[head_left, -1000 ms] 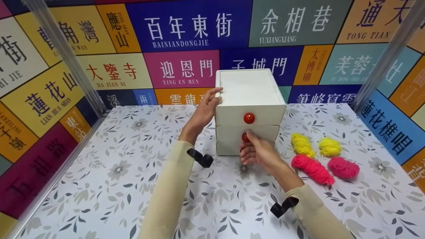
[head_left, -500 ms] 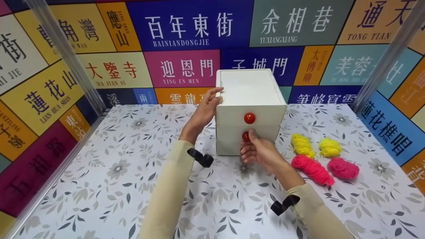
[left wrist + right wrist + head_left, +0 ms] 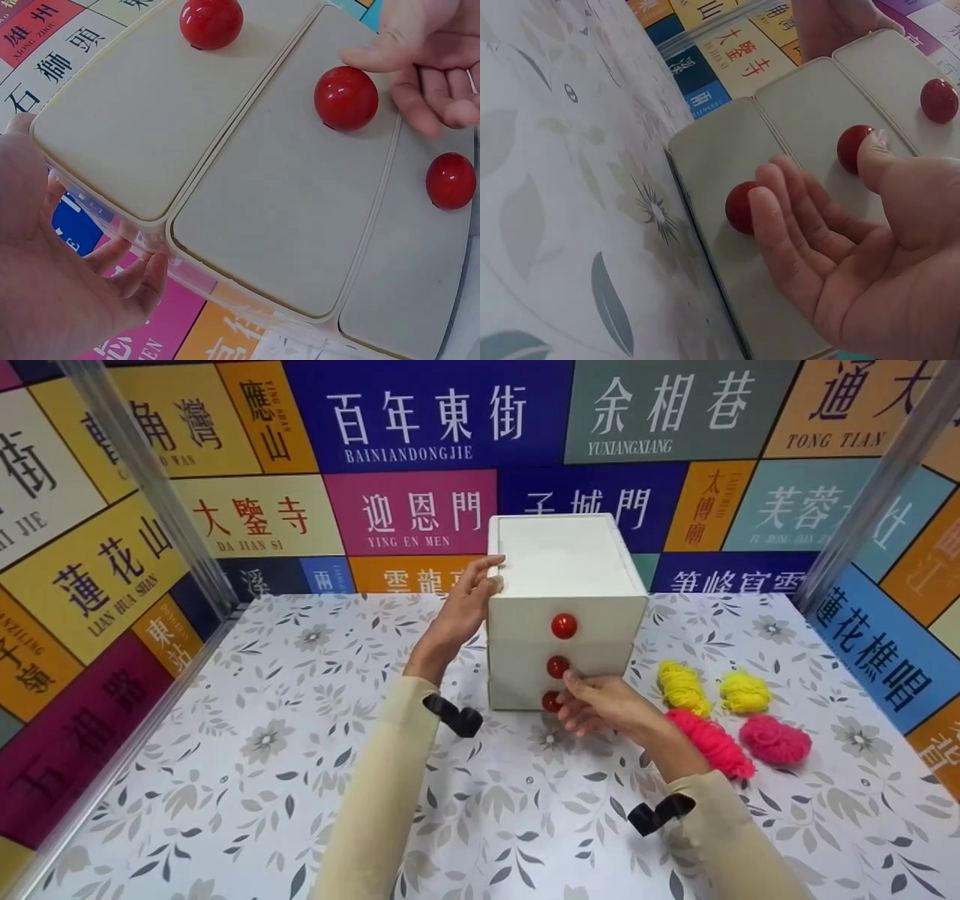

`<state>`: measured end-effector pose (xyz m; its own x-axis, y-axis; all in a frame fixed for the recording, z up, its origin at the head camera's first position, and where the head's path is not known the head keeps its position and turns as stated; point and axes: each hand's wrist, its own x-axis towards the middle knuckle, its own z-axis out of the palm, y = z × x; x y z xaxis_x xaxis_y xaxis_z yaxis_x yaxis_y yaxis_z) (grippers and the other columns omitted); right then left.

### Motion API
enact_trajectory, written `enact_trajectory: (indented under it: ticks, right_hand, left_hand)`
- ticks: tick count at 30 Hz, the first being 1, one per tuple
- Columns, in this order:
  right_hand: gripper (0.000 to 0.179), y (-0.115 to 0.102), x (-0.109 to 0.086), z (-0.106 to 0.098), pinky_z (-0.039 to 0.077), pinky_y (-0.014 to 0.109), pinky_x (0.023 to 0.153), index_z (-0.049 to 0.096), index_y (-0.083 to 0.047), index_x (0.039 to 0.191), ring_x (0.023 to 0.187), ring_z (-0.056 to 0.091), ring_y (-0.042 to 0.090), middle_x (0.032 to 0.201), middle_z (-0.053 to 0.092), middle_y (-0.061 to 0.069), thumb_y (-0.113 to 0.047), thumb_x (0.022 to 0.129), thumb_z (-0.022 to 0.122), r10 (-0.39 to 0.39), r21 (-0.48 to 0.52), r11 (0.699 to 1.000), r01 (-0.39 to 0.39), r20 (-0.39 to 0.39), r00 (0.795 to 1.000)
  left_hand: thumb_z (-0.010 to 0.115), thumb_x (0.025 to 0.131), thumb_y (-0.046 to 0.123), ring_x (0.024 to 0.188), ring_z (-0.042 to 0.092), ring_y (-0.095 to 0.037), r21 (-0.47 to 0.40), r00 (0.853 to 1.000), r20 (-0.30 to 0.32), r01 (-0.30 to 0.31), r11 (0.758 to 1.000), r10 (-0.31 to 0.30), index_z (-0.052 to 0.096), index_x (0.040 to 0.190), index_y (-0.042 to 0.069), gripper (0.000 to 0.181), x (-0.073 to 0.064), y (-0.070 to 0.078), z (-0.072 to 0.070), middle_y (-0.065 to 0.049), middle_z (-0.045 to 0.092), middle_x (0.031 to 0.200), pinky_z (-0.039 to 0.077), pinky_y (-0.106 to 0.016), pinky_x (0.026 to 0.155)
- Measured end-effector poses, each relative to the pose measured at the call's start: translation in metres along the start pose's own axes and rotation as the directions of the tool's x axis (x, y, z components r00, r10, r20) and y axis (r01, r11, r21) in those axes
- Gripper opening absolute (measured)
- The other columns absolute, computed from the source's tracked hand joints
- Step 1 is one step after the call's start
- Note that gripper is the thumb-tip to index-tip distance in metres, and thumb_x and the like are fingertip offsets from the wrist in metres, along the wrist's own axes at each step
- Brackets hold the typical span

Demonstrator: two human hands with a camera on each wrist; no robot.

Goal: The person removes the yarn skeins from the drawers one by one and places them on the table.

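Note:
A white cabinet (image 3: pixel 559 555) with three stacked drawers stands on the table, its drawer fronts level with one another. Each front carries a round red knob: a top knob (image 3: pixel 564 625), a middle knob (image 3: pixel 557 666) and a bottom knob (image 3: pixel 550 701). My left hand (image 3: pixel 465 607) steadies the cabinet's left side, fingers against the wall near the upper edge. Loosely spread, my right hand (image 3: pixel 611 705) is in front of the lower drawers, holding nothing. Its thumb (image 3: pixel 877 157) is right at the middle knob, and the curved fingers (image 3: pixel 780 232) overlap the bottom knob in the right wrist view.
Right of the cabinet lie two yellow yarn bundles (image 3: pixel 683 688) and two pink ones, a longer pink bundle (image 3: pixel 716 746) partly behind my right wrist and a rounder pink bundle (image 3: pixel 775 740). A floral cloth (image 3: pixel 262 795) covers the table. Printed panels (image 3: pixel 427 416) rise behind.
The middle drawer front has gone in slightly, flush with the others. My right hand has drawn back rightward from the knobs, uncovering the bottom one. The left hand keeps its place.

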<state>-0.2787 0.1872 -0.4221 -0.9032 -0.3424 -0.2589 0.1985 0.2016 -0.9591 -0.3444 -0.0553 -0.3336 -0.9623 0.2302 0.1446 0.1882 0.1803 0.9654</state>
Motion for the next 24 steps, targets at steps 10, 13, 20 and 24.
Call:
enact_trajectory:
  ticks: [10,13,20,24]
  right_hand:
    - [0.069,0.009,0.002,-0.002,0.061,0.029,0.067,0.060,0.014,0.119,0.069,0.070,0.016,0.085,0.074,0.008,-0.052,0.100,0.051,0.081,-0.094,0.992,-0.083,-0.020,0.997]
    - [0.068,0.012,0.005,0.000,0.061,0.031,0.067,0.058,0.014,0.122,0.069,0.070,0.018,0.088,0.074,0.011,-0.050,0.101,0.051,0.113,-0.087,0.990,-0.114,-0.019,0.993]
    - [0.060,0.022,0.013,0.009,0.060,0.031,0.067,0.055,0.010,0.127,0.070,0.069,0.019,0.090,0.073,0.011,-0.045,0.103,0.050,0.195,0.082,0.977,-0.199,0.053,0.979]
    - [0.060,0.024,0.015,0.014,0.060,0.031,0.068,0.052,0.011,0.129,0.072,0.069,0.019,0.091,0.073,0.010,-0.043,0.104,0.047,0.192,0.194,0.958,-0.212,0.119,0.974]
  left_hand:
    - [0.040,0.106,0.027,0.135,0.047,-0.030,0.004,1.000,-0.010,0.012,1.000,-0.012,0.042,0.148,0.025,0.042,0.000,0.000,0.001,-0.013,0.039,0.158,0.036,-0.048,0.117]
    - [0.040,0.106,0.028,0.136,0.047,-0.029,0.012,1.000,-0.012,0.014,1.000,-0.014,0.042,0.148,0.026,0.042,0.000,0.000,0.001,-0.012,0.039,0.158,0.035,-0.049,0.118]
    - [0.040,0.106,0.029,0.136,0.047,-0.030,0.015,1.000,-0.009,0.012,1.000,-0.012,0.042,0.149,0.026,0.043,-0.001,0.000,0.002,-0.012,0.039,0.158,0.035,-0.049,0.118]
    - [0.039,0.106,0.027,0.136,0.047,-0.030,0.006,1.000,0.004,-0.011,1.000,0.011,0.041,0.149,0.024,0.044,-0.001,-0.001,0.001,-0.012,0.038,0.158,0.036,-0.048,0.117]
